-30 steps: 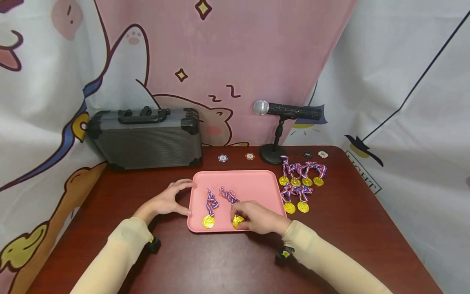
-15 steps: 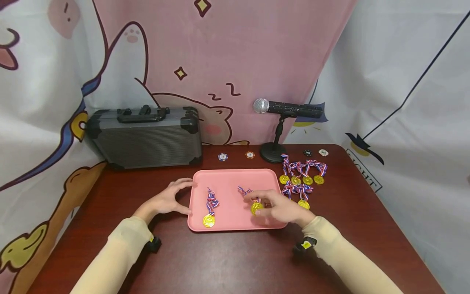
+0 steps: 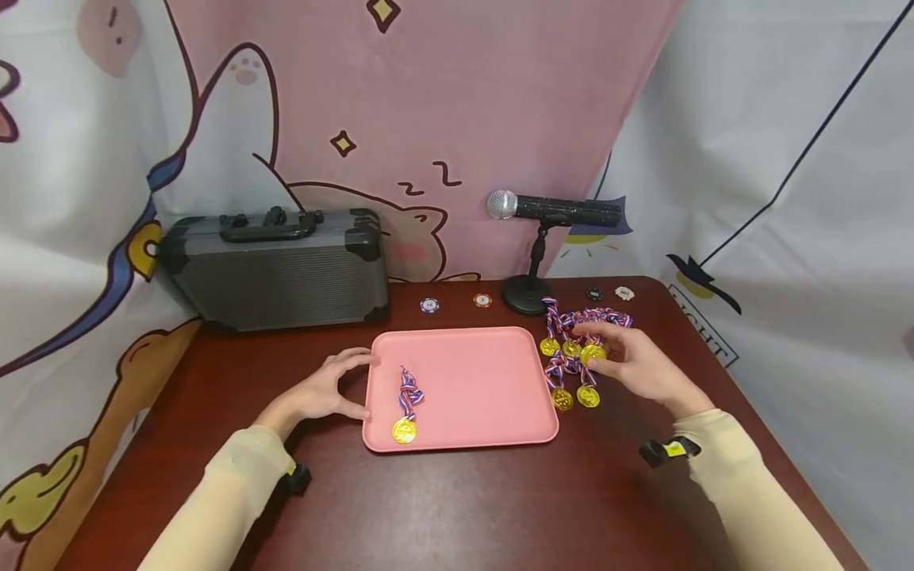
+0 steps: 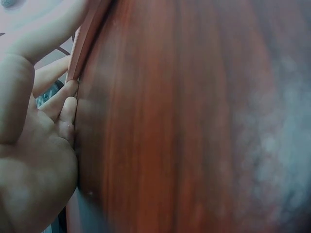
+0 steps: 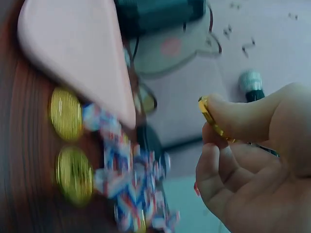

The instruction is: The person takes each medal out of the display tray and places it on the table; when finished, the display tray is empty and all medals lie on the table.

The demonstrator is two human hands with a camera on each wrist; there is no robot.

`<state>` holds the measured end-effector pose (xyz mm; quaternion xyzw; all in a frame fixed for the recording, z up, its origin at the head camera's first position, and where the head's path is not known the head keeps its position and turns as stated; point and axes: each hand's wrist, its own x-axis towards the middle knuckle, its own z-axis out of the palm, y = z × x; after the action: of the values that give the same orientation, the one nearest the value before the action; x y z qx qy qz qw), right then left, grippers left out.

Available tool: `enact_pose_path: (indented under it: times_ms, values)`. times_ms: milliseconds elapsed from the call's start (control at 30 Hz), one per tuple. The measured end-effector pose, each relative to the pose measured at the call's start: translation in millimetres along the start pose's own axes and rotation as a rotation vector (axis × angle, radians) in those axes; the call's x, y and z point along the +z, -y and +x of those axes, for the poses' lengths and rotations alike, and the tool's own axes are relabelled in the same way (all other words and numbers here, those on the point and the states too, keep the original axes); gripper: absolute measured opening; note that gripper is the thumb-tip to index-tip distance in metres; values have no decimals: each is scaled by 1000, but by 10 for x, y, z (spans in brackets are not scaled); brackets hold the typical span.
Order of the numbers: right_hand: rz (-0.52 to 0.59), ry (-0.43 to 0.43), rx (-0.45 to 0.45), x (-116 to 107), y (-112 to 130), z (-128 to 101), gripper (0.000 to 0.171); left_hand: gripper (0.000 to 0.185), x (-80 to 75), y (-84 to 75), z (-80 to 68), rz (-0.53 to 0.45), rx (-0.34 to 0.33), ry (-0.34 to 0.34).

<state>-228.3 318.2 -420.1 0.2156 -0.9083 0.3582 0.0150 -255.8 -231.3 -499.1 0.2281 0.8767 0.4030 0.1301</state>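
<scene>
The right hand [image 3: 639,366] pinched a gold medal [image 3: 592,354] by its rim, just right of the pink tray [image 3: 471,432] — light, stiff, likely slippery; the ribbon looked the surer hold. The left hand [image 3: 323,391] rested spread at the tray's left edge.

Tray [image 3: 464,373] under my left hand [image 3: 324,391]: plain pink. Medal [image 3: 404,430] on it: gold, ribbon striped red, white, blue. Medal [image 5: 212,118] pinched in my right hand [image 3: 639,366]: same gold. Pile of medals [image 3: 571,373] beside the tray: gold discs, same striped ribbons. Table [image 3: 457,507]: dark red-brown wood grain. Case [image 3: 274,270]: dark grey, ribbed. Microphone [image 3: 553,210]: black with silver head. My sleeves [image 3: 228,500]: cream.
</scene>
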Motion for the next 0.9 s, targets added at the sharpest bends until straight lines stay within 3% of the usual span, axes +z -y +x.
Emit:
enact_pose_path:
  times_ms: [233,567,900]
  values:
    - [-179,-42,116,-131,-273,-228,50,95,-8,-21,-6,-1,-6,0]
    - [-283,74,67,51,-552,-400,40,95,-19,3,-21,-3,-2,-1]
    - [-375,76,-4,95,-551,-392,35,96,-6,-27,-10,-14,-31,9]
